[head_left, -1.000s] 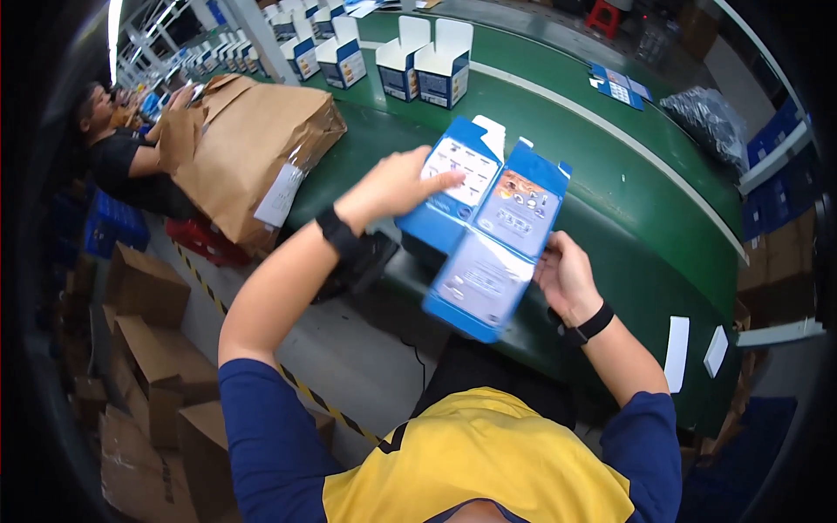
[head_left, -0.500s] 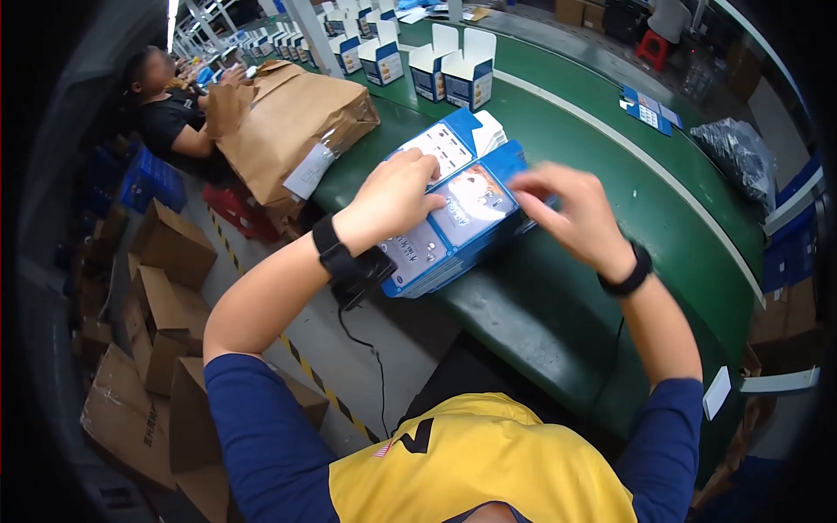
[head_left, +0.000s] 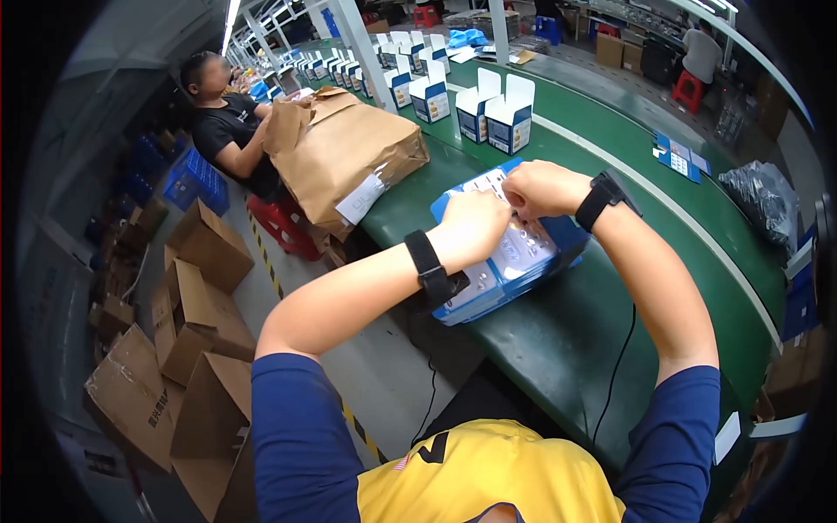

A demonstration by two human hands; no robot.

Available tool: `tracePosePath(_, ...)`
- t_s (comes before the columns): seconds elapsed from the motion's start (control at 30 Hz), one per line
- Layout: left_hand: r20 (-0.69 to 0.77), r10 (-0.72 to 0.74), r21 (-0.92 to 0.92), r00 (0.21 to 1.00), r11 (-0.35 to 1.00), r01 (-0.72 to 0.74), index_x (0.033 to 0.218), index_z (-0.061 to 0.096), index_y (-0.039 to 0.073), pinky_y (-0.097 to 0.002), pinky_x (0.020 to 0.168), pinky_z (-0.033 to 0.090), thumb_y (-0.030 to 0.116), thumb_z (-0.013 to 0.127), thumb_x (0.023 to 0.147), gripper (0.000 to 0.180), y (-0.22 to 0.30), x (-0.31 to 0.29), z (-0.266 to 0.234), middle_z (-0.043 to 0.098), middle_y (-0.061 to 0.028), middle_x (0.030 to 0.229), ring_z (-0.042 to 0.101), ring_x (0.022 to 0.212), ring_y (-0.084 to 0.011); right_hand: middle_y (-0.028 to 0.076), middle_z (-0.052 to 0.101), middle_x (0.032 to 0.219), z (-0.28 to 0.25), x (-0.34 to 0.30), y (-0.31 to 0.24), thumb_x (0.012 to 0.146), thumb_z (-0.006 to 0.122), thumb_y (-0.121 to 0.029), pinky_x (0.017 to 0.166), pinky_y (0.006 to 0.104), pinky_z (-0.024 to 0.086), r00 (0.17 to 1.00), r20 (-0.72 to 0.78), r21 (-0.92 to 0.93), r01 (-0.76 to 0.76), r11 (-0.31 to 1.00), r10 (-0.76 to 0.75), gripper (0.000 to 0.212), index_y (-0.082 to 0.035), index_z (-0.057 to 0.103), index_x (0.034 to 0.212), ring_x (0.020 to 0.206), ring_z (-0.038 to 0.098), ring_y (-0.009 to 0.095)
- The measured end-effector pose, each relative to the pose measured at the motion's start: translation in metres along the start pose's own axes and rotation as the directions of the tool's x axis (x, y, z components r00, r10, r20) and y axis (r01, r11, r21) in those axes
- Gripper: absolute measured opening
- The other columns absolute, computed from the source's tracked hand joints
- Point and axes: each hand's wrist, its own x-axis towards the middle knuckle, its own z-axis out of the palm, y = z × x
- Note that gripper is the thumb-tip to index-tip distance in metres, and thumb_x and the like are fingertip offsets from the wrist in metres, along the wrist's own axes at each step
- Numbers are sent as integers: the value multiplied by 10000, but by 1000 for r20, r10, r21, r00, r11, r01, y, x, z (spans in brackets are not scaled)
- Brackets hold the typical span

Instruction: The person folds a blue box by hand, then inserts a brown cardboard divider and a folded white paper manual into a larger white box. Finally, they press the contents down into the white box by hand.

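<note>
A stack of flat blue-and-white printed cartons (head_left: 523, 253) lies at the near edge of the green table (head_left: 558, 349). Over its top, my left hand (head_left: 475, 228) is closed, fingers curled against the upper carton. Close beside it, my right hand (head_left: 545, 189) has bent its fingers in a pinch at the same carton, around its middle. My two hands nearly touch, and they hide their own fingertips and part of the print. Each wrist carries a black band.
Folded cartons with raised white flaps (head_left: 508, 118) stand in rows along the far side. A big brown paper bag (head_left: 344, 157) sits to the left, by a seated co-worker (head_left: 231, 131). Brown boxes (head_left: 205, 305) are on the floor. A flat carton (head_left: 682, 159) and plastic bag (head_left: 763, 200) lie right.
My right hand has moved left, from the stack's right edge to beside my left hand. My left hand has curled its fingers. The whole view has shifted, with the scene lower and further right.
</note>
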Motion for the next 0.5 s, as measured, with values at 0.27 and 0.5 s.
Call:
tracePosePath(0.27, 95, -29, -241, 995, 969, 51, 776, 657, 14, -403, 743, 496, 145, 627, 682, 164, 6, 17, 2, 647, -189, 758, 635, 782, -343, 160, 662, 772, -6, 1, 1, 617, 731, -207, 661, 380, 498, 977, 196, 39, -95, 995, 85, 262, -24, 664, 794, 752, 637, 315)
tracePosePath(0.5, 99, -156, -397, 983, 899, 183, 860, 662, -12, -403, 828, 484, 95, 633, 703, 192, 0, -4, 7, 649, -212, 886, 629, 890, -337, 144, 601, 909, 10, -6, -4, 660, 702, -128, 758, 366, 480, 998, -11, 71, 67, 995, -66, 280, -13, 574, 881, 864, 593, 311)
